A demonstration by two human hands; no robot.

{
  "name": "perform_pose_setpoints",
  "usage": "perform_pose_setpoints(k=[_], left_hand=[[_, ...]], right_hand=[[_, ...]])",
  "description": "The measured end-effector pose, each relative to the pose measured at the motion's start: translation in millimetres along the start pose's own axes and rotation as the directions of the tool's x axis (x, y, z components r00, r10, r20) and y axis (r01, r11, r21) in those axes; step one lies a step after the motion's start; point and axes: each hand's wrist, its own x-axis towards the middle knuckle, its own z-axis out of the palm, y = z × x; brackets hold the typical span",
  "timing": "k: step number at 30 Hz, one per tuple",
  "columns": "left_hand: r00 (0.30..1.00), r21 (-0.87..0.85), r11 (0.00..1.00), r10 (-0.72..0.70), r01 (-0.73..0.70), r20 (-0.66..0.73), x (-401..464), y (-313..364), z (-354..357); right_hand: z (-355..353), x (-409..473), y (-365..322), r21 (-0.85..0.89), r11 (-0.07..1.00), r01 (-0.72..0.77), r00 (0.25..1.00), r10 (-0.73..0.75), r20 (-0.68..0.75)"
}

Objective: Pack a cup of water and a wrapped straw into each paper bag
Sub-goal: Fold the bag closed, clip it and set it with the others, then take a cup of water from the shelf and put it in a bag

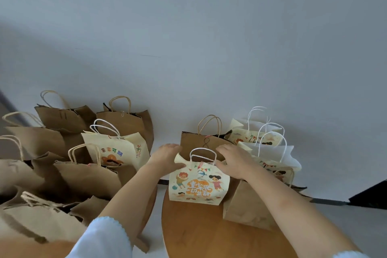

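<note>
A cream paper bag [198, 186] printed with cartoon children and white cord handles stands on a round wooden table [201, 234]. My left hand [167, 158] holds its upper left corner, thumb against the front. My right hand [234, 163] grips its upper right edge, fingers curled over the top. A brown paper bag [201, 142] marked with an 8 stands right behind it. No cup or straw shows; the bag's inside is hidden.
Another brown bag [249, 205] sits on the table to the right, with white and cream printed bags [270, 151] behind it. Several brown bags [83, 176] and one cream printed bag [113, 151] crowd a surface at left. A pale wall [188, 48] stands behind.
</note>
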Motion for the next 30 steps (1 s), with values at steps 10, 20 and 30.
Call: perform_pose_setpoints(k=[10,20,30], left_hand=[[0.937,-0.014,0.977,-0.210,0.214,-0.279,-135,25,-27],[0.744,-0.086,0.821,-0.551,0.564,-0.379,-312,-36,-28],[0.532,-0.176,0.625,-0.755,0.760,-0.385,-492,-150,-17]], right_hand=[[-34,-38,-67,-0.120,0.944,0.307,0.944,-0.318,-0.087],[-19,-72,-256,-0.109,0.719,0.687,0.718,-0.694,-0.055],[18,-107,-485,-0.129,0.511,0.850,0.517,-0.856,0.016]])
